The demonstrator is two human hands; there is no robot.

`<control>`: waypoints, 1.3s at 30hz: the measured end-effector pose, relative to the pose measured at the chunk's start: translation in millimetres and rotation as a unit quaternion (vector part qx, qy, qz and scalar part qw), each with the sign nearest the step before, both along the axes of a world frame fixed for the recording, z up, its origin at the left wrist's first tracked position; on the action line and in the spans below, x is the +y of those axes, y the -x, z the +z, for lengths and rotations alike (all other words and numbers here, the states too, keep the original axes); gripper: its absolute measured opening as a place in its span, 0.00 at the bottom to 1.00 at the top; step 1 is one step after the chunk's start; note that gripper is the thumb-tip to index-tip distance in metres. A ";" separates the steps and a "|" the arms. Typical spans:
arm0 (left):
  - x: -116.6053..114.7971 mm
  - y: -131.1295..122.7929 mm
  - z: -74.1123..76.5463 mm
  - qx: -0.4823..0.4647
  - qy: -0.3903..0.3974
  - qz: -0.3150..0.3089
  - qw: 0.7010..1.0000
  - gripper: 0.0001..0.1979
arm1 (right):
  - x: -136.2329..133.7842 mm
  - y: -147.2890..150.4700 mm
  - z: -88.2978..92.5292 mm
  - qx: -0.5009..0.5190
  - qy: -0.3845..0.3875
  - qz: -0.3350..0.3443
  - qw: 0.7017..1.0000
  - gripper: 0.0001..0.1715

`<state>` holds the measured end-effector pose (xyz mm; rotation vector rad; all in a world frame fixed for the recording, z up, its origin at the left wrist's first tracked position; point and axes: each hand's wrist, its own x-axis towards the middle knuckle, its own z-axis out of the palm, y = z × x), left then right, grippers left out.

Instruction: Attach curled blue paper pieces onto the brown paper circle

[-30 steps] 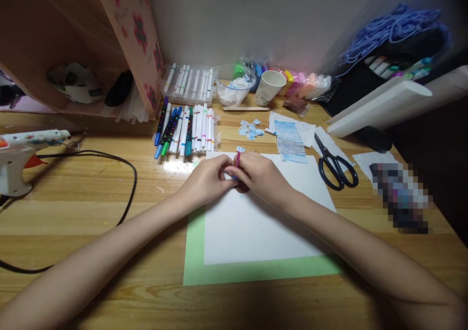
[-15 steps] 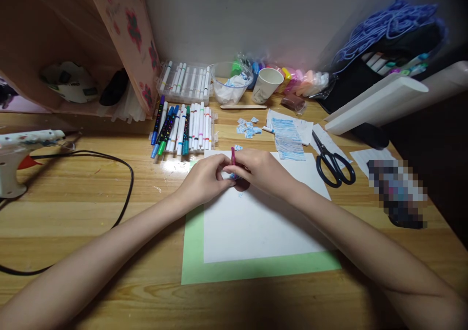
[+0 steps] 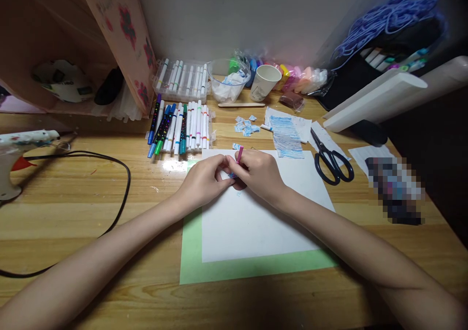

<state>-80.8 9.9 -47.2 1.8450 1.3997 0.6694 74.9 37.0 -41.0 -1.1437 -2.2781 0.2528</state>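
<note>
My right hand [image 3: 261,174] is closed around a thin magenta stick-like tool [image 3: 240,154] that pokes up above the fingers; its lower end is hidden. Meeting it from the left, my left hand [image 3: 204,176] pinches a small blue-and-white paper piece [image 3: 232,175], mostly covered by fingers. Both hands are over the top of a white sheet [image 3: 263,227], which lies on a green sheet [image 3: 256,270]. Just beyond the fingers is a loose blue-streaked scrap [image 3: 236,146]. Farther back are several small paper squares [image 3: 247,126] and a larger blue-coloured paper [image 3: 287,137].
Black-handled scissors [image 3: 333,166] lie at the right, near rolled white paper [image 3: 376,103]. Behind are markers [image 3: 179,127], a clear bowl [image 3: 228,88], a paper cup [image 3: 265,83] and a wooden stick [image 3: 241,105]. A glue gun [image 3: 22,159] and its black cord [image 3: 126,193] occupy the left.
The magenta tool's upper end has tilted to the right. My right fingers have curled closer to my left fingertips. The whole view has shifted slightly.
</note>
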 end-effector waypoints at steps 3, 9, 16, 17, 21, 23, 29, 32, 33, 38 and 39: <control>-1.1 -0.4 -1.4 -0.021 0.012 -0.002 1.000 0.08 | -1.3 -3.3 5.0 0.048 0.024 -0.019 0.998 0.24; -0.8 -0.5 -3.0 -0.044 0.008 0.012 0.999 0.13 | -4.7 -21.7 11.6 0.179 0.142 -0.026 0.973 0.22; 0.1 0.9 26.6 -0.119 0.054 0.026 0.991 0.17 | -17.1 -35.5 9.5 0.233 0.112 0.067 0.964 0.09; -1.0 -0.4 30.6 -0.147 0.084 0.016 0.985 0.16 | -19.1 -35.2 9.8 0.231 0.084 0.062 0.967 0.09; -4.5 -8.1 34.2 -0.284 0.193 0.007 0.939 0.19 | -24.9 -32.2 11.6 0.167 0.011 0.085 0.982 0.19; -4.7 -10.9 31.8 -0.330 0.204 0.038 0.921 0.18 | -26.7 -31.5 12.5 0.120 -0.003 0.111 0.987 0.25; -5.5 -10.0 36.6 -0.347 0.198 0.021 0.917 0.10 | -28.4 -29.9 17.4 0.116 0.075 0.128 0.982 0.27; -6.9 -8.9 41.0 -0.313 0.170 0.005 0.935 0.07 | -24.3 -22.8 16.9 0.233 0.177 0.077 0.953 0.20; -7.0 -8.7 40.9 -0.303 0.154 0.010 0.940 0.07 | -21.8 -19.8 16.2 0.285 0.208 0.059 0.934 0.18; -3.6 -5.3 27.5 -0.243 0.077 0.050 0.966 0.09 | -4.0 -12.5 17.4 0.408 0.302 0.041 0.861 0.25; -2.4 -3.7 23.3 -0.226 0.058 0.067 0.970 0.11 | -0.5 -13.4 18.7 0.403 0.307 0.042 0.861 0.22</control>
